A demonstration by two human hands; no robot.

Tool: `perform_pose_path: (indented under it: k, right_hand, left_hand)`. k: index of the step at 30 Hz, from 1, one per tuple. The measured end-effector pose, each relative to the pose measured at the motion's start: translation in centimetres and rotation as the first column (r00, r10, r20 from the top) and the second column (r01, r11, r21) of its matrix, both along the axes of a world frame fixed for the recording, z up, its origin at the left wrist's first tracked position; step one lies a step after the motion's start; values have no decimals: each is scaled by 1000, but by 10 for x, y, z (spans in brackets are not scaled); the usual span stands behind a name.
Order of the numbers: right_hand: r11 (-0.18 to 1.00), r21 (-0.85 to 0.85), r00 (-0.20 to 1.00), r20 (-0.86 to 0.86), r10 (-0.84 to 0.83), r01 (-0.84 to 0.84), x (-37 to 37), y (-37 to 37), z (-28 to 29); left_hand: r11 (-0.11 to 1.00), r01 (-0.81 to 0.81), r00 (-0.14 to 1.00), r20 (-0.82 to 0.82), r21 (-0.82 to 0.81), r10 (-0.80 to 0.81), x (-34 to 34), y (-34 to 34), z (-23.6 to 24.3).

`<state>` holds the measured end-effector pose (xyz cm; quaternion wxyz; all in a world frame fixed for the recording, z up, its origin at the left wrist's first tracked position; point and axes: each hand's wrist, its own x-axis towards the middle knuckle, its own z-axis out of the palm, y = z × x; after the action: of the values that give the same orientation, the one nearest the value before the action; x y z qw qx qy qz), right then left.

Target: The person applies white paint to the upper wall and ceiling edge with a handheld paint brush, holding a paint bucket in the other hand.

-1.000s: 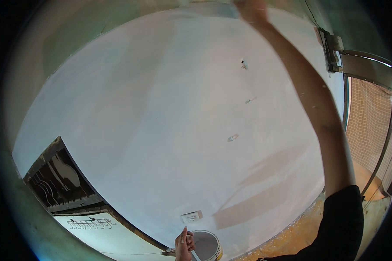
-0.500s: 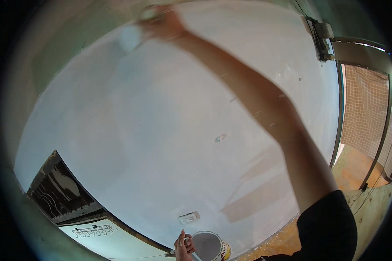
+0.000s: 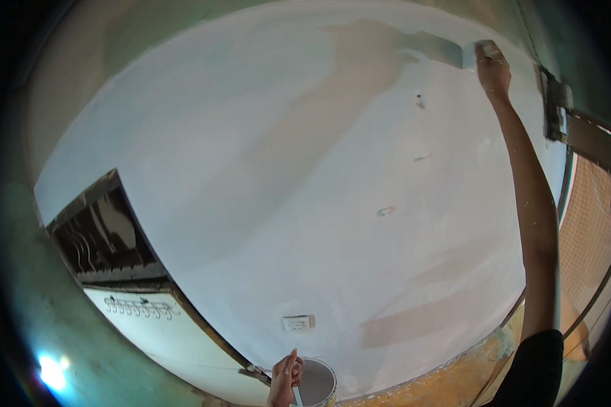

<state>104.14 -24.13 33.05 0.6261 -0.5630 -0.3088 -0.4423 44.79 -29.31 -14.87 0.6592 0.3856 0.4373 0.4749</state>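
My right hand [image 3: 493, 71] reaches up to the upper right of the white wall [image 3: 305, 203]. It is closed around a wide, pale paint brush [image 3: 468, 57], whose flat end touches the wall. A greyish, wet-looking streak runs leftward from it. At the bottom middle my left hand [image 3: 285, 376] is closed at the rim of a paint bucket [image 3: 334, 383], seemingly on its pale handle [image 3: 297, 397]. Greyish-white paint [image 3: 316, 380] shows inside the bucket. The bucket's lower part is cut off by the frame.
A white wall socket [image 3: 299, 323] sits above the bucket. Chipped spots [image 3: 385, 211] mark the wall. At the left are a dark framed panel [image 3: 105, 234] and a hook rack [image 3: 140, 308] on a pale board. A doorway with a checked curtain [image 3: 587, 203] stands at the right.
My right hand has swept the brush from the upper left of the wall to the upper right. The view has shifted, and the left hand stays at the bucket.
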Motion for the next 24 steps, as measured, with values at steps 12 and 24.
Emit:
perform_pose_path:
  k: [12,24]
  right_hand:
    - [937,-211,470,821,324,-278,-561,91,-10]
    - [614,-6,563,394,727,-789,-404,113,-71]
  left_hand:
    - [995,-62,981,180,-84,77,-43,-1,-31]
    - [995,-7,993,115,-97,18,-105,10,-26]
